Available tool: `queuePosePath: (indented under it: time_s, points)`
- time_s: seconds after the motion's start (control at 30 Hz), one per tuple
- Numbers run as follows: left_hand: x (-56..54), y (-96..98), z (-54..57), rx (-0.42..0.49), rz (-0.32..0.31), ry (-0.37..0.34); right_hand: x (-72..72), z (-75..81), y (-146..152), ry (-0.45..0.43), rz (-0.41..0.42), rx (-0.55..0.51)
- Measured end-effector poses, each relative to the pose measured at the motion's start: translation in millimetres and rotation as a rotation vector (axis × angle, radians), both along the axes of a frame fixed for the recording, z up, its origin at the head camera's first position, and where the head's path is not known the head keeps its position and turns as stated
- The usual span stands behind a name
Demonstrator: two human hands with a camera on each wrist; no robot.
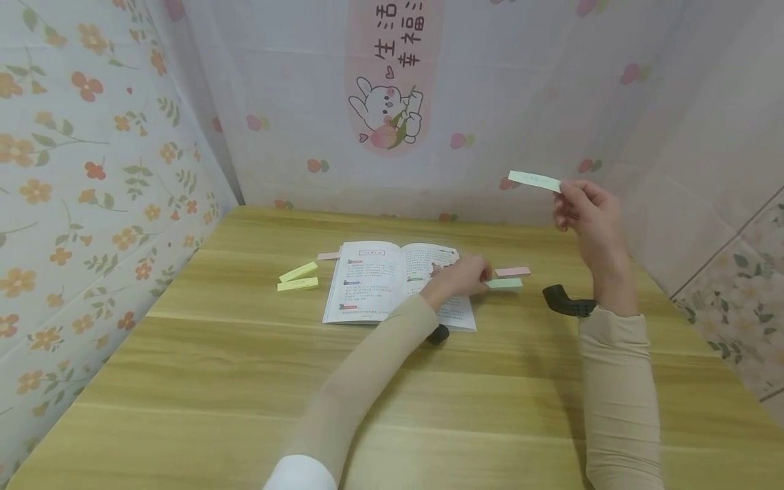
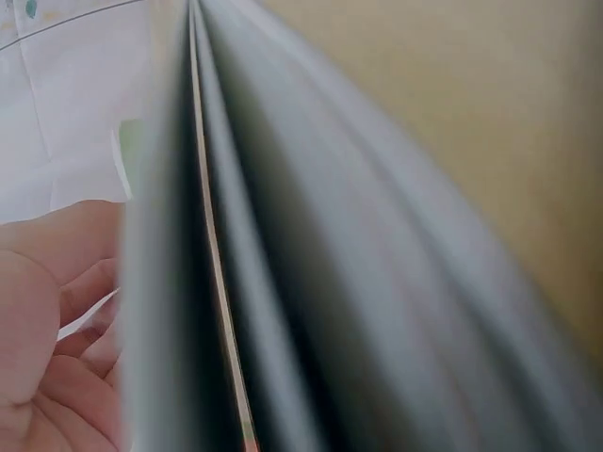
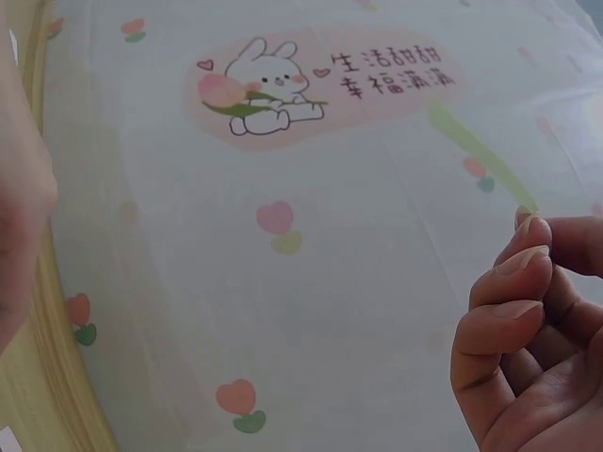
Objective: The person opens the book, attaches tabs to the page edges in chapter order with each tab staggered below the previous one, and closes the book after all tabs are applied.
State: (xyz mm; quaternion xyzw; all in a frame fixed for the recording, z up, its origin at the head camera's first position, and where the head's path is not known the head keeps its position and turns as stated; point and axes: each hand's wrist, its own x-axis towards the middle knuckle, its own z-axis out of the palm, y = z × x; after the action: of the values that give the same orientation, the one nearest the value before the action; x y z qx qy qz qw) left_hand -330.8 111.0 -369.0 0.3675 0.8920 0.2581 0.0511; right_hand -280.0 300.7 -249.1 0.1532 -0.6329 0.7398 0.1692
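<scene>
My right hand (image 1: 591,211) is raised above the table's right side. Its thumb and fingertips pinch one end of a pale green sticky note strip (image 1: 534,181), which points left and bends slightly in the right wrist view. Below, my left hand (image 1: 461,278) reaches over the right page of an open book (image 1: 370,292). Its curled fingers hold the near end of a green sticky note pad (image 1: 507,283) lying beside the book. Blurred pages (image 2: 311,245) hide those fingertips in the left wrist view. A pink sticky note pad (image 1: 512,271) lies just behind the green one.
Two yellow sticky note pads (image 1: 297,284) lie left of the book. A pink strip (image 1: 328,256) sticks out from the book's left edge. A black wrist camera mount (image 1: 566,301) juts from the right sleeve. Printed cloth (image 1: 275,136) hangs behind the wooden table (image 1: 202,381).
</scene>
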Motion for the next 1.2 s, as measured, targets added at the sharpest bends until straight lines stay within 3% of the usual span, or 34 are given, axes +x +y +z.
queuePosePath:
  time_s: [0.33,0.63,1.03,1.2]
  points:
    - [1.9,17.1,-1.8,-0.033,0.04,0.033,2.0,1.4,4,0.011,0.019,-0.031]
    - [1.2,29.1,4.7,-0.048,0.034,0.036,4.3,2.8,9,0.012,0.031,-0.053]
    - [3.7,43.7,4.0,-0.076,0.042,0.003,4.8,3.3,9,0.015,0.012,-0.038]
    - [4.0,44.4,4.3,-0.07,0.028,0.02,3.8,3.1,10,0.015,0.013,-0.042]
